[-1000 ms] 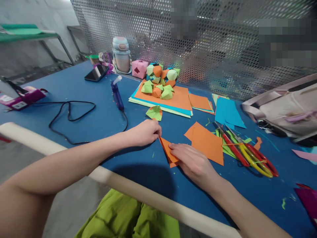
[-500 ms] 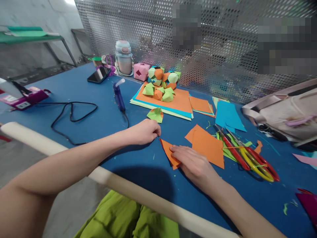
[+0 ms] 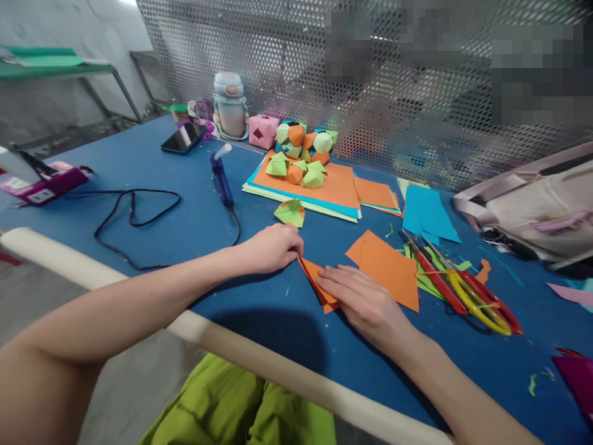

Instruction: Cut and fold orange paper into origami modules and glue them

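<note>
A folded piece of orange paper (image 3: 319, 285) lies on the blue table in front of me, a narrow triangle with layers slightly apart at its lower edge. My right hand (image 3: 364, 300) rests on its wide end, fingers stretched out flat; the thumb is hidden. At the paper's pointed tip my left hand (image 3: 274, 248) is closed, thumb and fingers pinched against the corner. Just beyond my left hand sits a small folded green-and-orange paper piece (image 3: 290, 212). Flat orange sheets (image 3: 389, 272) lie to the right, partly behind my right hand.
Scissors (image 3: 463, 290) with red and yellow handles lie on green scraps at right. A blue glue gun (image 3: 221, 179) trails its cord at left. Behind are stacked coloured sheets (image 3: 338, 185) bearing folded models (image 3: 296, 141), a bottle (image 3: 230, 108), a phone (image 3: 183, 138) and a bag (image 3: 546, 204).
My left hand has shifted slightly right, onto the tip of the orange paper. My right hand stays on the wide end with its fingers a little higher. The view has tilted slightly.
</note>
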Demonstrator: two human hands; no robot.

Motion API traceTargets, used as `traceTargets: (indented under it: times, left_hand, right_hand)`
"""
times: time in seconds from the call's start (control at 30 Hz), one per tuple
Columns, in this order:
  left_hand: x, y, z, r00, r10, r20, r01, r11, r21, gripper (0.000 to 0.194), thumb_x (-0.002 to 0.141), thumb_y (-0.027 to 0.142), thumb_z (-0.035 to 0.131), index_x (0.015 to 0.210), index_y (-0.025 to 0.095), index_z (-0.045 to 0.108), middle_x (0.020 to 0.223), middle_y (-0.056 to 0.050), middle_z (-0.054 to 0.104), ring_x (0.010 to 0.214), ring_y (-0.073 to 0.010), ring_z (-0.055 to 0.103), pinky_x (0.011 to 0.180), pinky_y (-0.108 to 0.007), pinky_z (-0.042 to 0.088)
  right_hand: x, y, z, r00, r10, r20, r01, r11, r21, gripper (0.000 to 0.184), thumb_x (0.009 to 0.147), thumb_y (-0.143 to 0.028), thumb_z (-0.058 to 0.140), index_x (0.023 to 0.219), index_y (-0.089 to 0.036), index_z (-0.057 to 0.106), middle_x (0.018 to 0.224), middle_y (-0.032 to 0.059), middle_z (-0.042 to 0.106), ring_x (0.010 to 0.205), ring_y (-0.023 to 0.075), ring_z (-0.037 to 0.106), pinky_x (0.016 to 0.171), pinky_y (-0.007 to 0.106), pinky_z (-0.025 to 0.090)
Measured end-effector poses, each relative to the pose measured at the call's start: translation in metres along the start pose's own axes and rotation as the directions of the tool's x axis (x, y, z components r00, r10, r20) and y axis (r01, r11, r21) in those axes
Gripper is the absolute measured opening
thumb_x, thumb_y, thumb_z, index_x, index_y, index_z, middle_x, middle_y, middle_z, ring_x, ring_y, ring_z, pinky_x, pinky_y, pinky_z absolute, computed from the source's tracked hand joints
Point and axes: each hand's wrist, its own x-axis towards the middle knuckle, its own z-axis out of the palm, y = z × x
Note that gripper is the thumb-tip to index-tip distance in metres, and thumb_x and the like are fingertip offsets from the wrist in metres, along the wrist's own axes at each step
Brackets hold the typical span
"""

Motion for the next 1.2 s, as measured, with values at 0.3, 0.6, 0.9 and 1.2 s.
traceTargets:
  times: [0.3,0.6,0.9,1.2]
  left_hand:
    - [-0.001,-0.001,-0.001,1.0,-0.006,0.001,0.006,1.0,0.015,0.02,0.078,0.012,0.051,0.08,0.017,0.07,0.084,-0.004,0.064,0.079,-0.0165,0.06,0.074,-0.026,0.046]
    - [0.001,0.0,-0.001,0.999,-0.033,0.005,0.033,0.998,-0.055,0.02,0.075,0.011,0.051,0.081,0.019,0.068,0.085,-0.001,0.065,0.08,-0.0153,0.06,0.074,-0.025,0.045]
    - [0.001,-0.003,0.003,1.0,-0.01,-0.011,0.009,0.998,-0.067,0.021,0.075,0.012,0.05,0.081,0.02,0.069,0.084,-0.002,0.063,0.077,-0.0141,0.057,0.07,-0.024,0.043]
    - [0.002,-0.001,0.004,0.999,-0.019,-0.034,0.017,0.998,-0.067,0.019,0.074,0.015,0.052,0.079,0.02,0.069,0.083,-0.002,0.063,0.075,-0.0136,0.056,0.069,-0.023,0.042]
  right_hand:
    - [0.0,0.004,0.0,1.0,0.014,-0.006,-0.014,0.998,0.064,0.026,0.087,-0.003,0.044,0.104,-0.012,0.063,0.104,0.015,0.07,0.104,0.0248,0.063,0.087,0.044,0.054]
    - [0.0,0.009,-0.004,0.999,0.046,0.006,-0.046,0.992,0.113,0.027,0.087,-0.003,0.046,0.104,-0.013,0.064,0.103,0.0128,0.07,0.105,0.025,0.062,0.086,0.046,0.054]
    - [0.0,0.012,-0.008,0.999,0.045,0.014,-0.046,0.99,0.131,0.029,0.088,-0.003,0.041,0.102,-0.014,0.065,0.102,0.0126,0.07,0.1,0.0217,0.065,0.085,0.04,0.055]
    - [0.0,0.014,-0.01,0.998,0.023,0.059,-0.029,0.994,0.107,0.028,0.09,-0.006,0.04,0.101,-0.013,0.066,0.105,0.0141,0.069,0.101,0.0232,0.063,0.086,0.041,0.054]
